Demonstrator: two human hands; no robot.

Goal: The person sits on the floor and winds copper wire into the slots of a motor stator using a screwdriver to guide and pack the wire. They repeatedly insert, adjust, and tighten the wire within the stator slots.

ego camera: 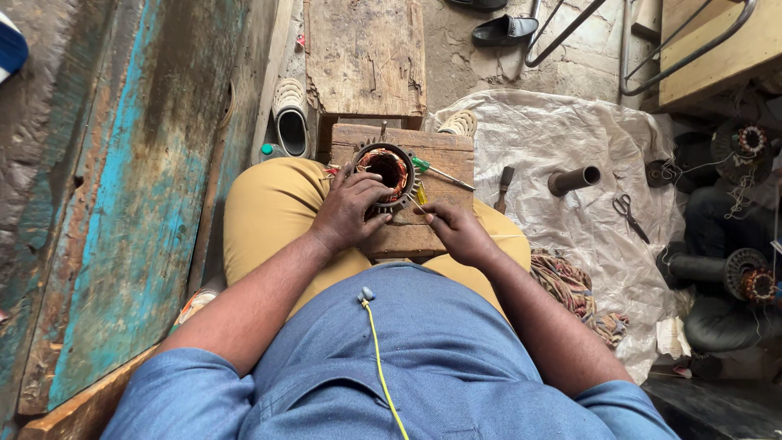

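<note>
A motor stator with copper windings rests on a wooden block across the seated person's lap. The left hand clamps its rim; the right hand pinches a fine wire. A green-handled screwdriver lies just beside. A hard tug could likely snap the wire or tip the stator off.

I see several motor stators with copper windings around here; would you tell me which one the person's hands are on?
The stator on the wooden block across the lap, under the left hand; the others lie untouched at the right.
</note>
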